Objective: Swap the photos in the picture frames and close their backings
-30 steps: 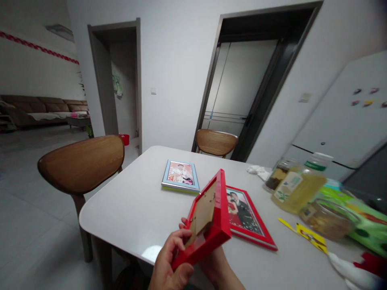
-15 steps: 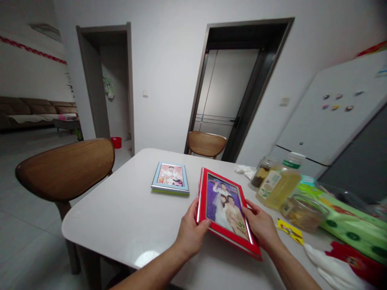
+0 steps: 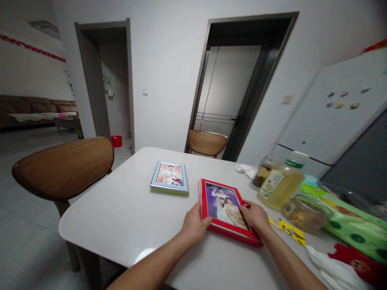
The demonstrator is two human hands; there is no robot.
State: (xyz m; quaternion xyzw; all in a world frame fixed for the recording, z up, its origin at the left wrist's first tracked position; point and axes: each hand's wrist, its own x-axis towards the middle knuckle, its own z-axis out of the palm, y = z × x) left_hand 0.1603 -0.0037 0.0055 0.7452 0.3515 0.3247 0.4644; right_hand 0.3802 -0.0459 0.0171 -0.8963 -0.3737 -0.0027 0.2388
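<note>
A red picture frame with a wedding photo on a purple ground is gripped at both sides. My left hand is closed on its left edge, thumb over the front border. My right hand holds the right edge, its thumb also on the front. The frame lies low over the white table, face up and slightly turned; whether its underside touches the tabletop I cannot tell. Farther back to the left, a light-blue picture frame with a portrait lies face up, with a yellow-green edge below it.
Along the right side of the white table stand a bottle of yellow liquid, a dark-filled jar, a clear tub and a green package. A yellow card lies near my right wrist. Wooden chairs flank the table.
The red frame has come down and flattened toward the tabletop, both hands still on it. The light-blue frame stays where it was on the table.
</note>
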